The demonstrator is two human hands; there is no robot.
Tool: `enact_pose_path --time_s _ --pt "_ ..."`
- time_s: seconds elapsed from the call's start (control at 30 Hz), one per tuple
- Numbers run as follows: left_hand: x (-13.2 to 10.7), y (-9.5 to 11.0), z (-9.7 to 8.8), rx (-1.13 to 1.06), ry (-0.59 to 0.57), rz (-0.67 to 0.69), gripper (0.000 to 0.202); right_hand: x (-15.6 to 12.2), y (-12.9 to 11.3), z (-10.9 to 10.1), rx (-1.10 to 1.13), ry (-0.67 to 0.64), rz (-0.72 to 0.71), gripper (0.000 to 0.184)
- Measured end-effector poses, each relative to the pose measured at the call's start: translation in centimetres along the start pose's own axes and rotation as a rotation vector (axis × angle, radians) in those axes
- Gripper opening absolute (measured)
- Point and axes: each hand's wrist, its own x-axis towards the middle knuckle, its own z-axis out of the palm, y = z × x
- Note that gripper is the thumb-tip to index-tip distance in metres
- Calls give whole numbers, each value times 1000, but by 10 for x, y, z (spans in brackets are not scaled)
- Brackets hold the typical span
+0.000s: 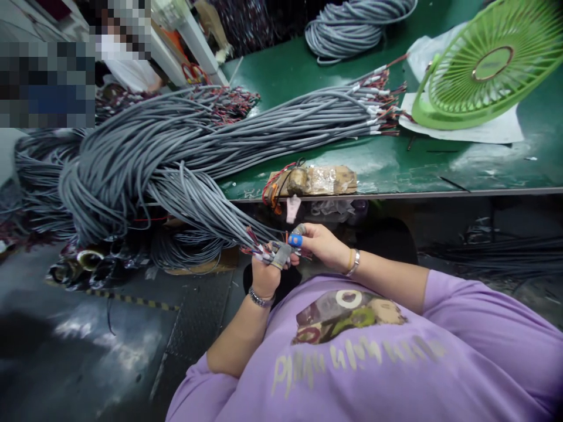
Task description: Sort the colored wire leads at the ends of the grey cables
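Observation:
A thick bundle of grey cables point(167, 158) drapes from the green table down toward my lap. My left hand point(267, 272), with taped fingers and a wrist bracelet, is closed around the cable ends with their red and white wire tips point(260, 249). My right hand point(321, 243), wearing a blue finger cot and a bracelet, pinches the same wire tips just right of the left hand. Both hands sit below the table's front edge, above my purple shirt.
A green fan point(488, 64) lies on white paper at the table's right. A coiled grey cable point(352, 26) lies at the back. A taped block with red wires point(308, 180) sits at the green table's point(440, 167) front edge. Another person point(127, 58) sits at far left.

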Motion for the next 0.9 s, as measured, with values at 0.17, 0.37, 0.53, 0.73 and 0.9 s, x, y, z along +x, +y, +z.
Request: enact_pose_path --time_s 0.17,0.37,0.53,0.73,0.9 --pt "3 -2 5 -123 104 -32 21 2 -1 3 19 45 -40 38" --pt "5 -2 10 -145 203 -54 22 2 -1 6 12 100 -54 37" --pt "6 -1 15 -137 245 -37 22 4 1 6 19 117 -48 39" --pt "6 4 18 -171 290 -25 22 0 4 4 14 110 -46 42" --pt "5 13 16 -177 251 -39 25 -1 8 -5 19 111 -31 48"
